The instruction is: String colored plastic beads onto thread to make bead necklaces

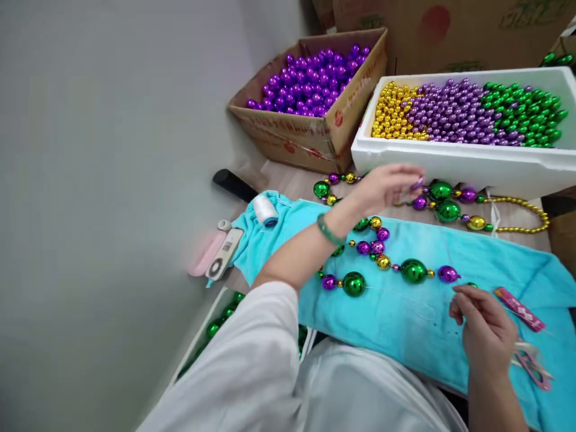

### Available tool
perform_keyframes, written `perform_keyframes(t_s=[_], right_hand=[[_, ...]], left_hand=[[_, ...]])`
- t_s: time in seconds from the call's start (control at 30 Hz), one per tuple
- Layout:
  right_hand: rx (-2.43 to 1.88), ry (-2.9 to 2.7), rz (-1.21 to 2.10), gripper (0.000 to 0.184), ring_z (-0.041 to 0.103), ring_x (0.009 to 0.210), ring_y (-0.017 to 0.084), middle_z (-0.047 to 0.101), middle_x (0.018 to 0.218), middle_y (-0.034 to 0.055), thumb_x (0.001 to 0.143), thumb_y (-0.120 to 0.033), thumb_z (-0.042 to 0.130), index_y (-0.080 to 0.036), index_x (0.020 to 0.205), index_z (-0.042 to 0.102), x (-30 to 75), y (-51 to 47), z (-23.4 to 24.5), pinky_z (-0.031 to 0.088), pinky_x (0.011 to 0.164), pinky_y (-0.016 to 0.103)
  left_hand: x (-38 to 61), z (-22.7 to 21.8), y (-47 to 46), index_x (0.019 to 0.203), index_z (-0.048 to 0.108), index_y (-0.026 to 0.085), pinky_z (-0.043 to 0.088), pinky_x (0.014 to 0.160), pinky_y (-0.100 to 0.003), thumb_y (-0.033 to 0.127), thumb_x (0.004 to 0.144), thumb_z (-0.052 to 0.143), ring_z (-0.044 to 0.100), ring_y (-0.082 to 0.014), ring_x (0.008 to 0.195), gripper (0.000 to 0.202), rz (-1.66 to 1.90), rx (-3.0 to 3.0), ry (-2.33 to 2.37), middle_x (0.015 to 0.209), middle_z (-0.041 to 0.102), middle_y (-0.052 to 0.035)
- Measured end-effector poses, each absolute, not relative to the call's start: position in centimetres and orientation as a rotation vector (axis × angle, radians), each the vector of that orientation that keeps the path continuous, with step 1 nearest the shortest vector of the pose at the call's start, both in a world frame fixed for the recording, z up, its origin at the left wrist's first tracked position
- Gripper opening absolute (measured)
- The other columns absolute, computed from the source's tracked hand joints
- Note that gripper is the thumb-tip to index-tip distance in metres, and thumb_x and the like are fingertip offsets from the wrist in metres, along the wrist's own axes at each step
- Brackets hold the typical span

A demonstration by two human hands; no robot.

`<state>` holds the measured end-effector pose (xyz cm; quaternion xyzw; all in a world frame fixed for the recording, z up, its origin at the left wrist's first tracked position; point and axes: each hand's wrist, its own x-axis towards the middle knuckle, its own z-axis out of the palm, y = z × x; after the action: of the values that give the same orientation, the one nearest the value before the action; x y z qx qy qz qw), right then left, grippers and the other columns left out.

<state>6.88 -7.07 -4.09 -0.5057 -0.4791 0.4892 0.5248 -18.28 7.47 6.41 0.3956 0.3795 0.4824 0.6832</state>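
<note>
Left hand's (387,189) grip pinches a purple bead (418,183), right hand's (483,327) nips the thread (420,309); strand (413,271) part-strung, plenty left, I'd say.

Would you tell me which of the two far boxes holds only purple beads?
The cardboard box, on the left; the white foam box also holds gold and green.

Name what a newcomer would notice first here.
The white foam box at upper right, heaped with gold, purple and green beads, and the cardboard box of purple beads beside it. Nearer, a bead string lies on the turquoise towel between the left hand and right hand.
</note>
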Motion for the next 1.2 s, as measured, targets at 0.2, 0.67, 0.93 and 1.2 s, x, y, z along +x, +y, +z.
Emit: perform_keyframes(t_s=[0.2,0.67,0.93,1.2], right_hand=[[-1.225,-1.336,1.290,0.013,0.048,0.049,0.010,0.053,0.055,-0.0021,0.084,-0.030,0.064,-0.018,0.089,0.070,4.3,-9.1,-5.3,0.038,0.044,0.022],[-1.243,-1.432,1.278,0.015,0.047,0.049,0.010,0.051,0.054,-0.0028,0.085,-0.031,0.062,-0.019,0.089,0.069,3.1,-10.2,-4.5,0.038,0.046,0.023],[-1.257,-1.441,1.290,0.015,0.047,0.049,0.010,0.051,0.054,-0.0029,0.084,-0.032,0.062,-0.019,0.089,0.069,3.1,-10.5,-4.4,0.038,0.046,0.022],[-1.310,-1.472,1.282,0.018,0.042,0.048,0.010,0.050,0.054,-0.0028,0.083,-0.034,0.063,-0.018,0.087,0.069,3.2,-10.4,-4.5,0.034,0.044,0.023]], left_hand=[[-20.5,1.1,-2.2,0.094,0.065,0.013,0.052,0.067,-0.020,0.010,0.080,0.062,0.065,-0.0092,0.071,0.015,1.305,0.404,0.805,0.086,0.069,-0.0050],[-20.9,0.5,-4.7,0.089,0.072,0.013,0.051,0.074,-0.023,0.007,0.078,0.063,0.065,-0.0093,0.076,0.016,1.485,0.387,0.804,0.094,0.071,-0.0058],[-21.1,0.2,-4.9,0.092,0.072,0.016,0.049,0.079,-0.024,0.006,0.073,0.067,0.065,-0.0104,0.081,0.023,1.516,0.476,0.825,0.095,0.070,-0.0031],[-21.8,-0.3,-5.2,0.096,0.072,0.019,0.048,0.086,-0.027,0.015,0.070,0.073,0.064,-0.0136,0.092,0.026,1.573,0.666,0.907,0.099,0.071,-0.0041]])
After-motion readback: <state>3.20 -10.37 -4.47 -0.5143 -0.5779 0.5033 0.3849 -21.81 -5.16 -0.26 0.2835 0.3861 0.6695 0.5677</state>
